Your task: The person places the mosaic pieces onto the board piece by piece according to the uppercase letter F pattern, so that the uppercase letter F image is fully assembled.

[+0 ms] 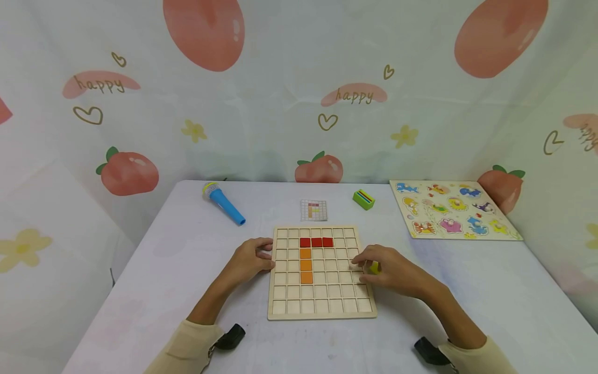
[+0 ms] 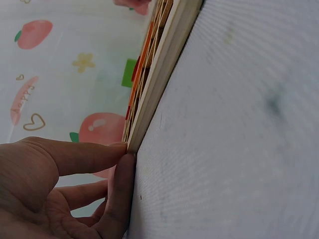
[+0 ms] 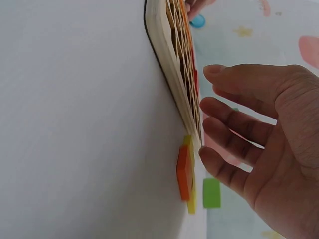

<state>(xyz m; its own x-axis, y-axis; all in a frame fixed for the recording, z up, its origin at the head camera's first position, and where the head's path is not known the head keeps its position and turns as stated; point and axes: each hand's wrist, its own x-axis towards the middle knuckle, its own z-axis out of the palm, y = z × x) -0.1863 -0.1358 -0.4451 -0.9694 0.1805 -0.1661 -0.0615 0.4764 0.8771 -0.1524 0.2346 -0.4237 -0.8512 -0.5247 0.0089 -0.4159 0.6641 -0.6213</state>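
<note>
A light wooden grid board (image 1: 322,309) lies on the table, with several red (image 1: 316,242) and orange (image 1: 306,265) square tiles set in its cells. My left hand (image 1: 247,264) rests at the board's left edge; in the left wrist view its thumb and a finger (image 2: 122,179) touch the side of the board. My right hand (image 1: 397,270) hovers over the right edge, fingers slightly bent and apart with nothing between them. Beside that edge, partly hidden by the hand, lie a yellow tile (image 1: 375,267) and a loose orange tile (image 3: 183,172).
Behind the board lies a small pattern card (image 1: 314,210) with a coloured grid. A blue toy microphone (image 1: 226,205) is at the back left, a green block with coloured stripes (image 1: 363,199) at the back. An animal puzzle board (image 1: 453,213) occupies the back right.
</note>
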